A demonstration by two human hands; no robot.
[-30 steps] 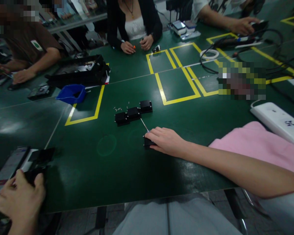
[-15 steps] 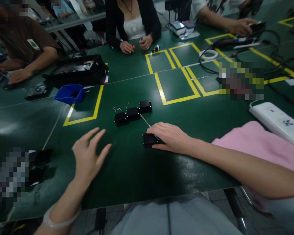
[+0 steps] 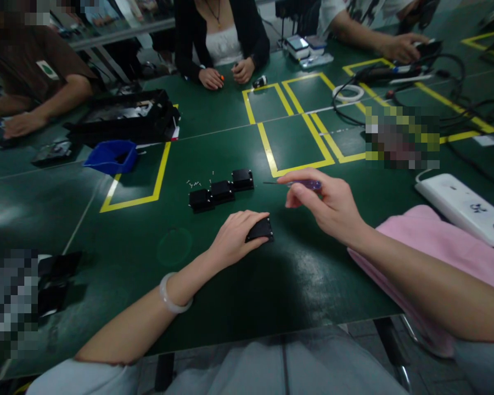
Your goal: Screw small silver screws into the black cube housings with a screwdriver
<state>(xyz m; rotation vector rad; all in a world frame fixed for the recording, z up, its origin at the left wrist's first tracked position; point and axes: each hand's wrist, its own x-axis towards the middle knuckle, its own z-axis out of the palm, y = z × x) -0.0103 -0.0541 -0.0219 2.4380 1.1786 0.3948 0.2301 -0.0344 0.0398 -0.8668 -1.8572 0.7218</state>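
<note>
My left hand is closed around a small black box-shaped part on the green table, thumb on the near side and fingers over the far side. Screws show at its right corners. Off the table to the right, my right hand grips a screwdriver by its purple handle, the thin shaft pointing left. Beyond my left hand stand three similar black parts in a slanting row: a left one, a middle one and a right one. Several small loose screws lie behind them.
A blue bin and a large black housing are at the left. A white power strip and pink cloth lie at the right. Black cables spread at the far right. Other people sit across the table.
My left hand has gone from open in the air to gripping the black part. My right hand has let go of that part and lifted to the right with the screwdriver.
</note>
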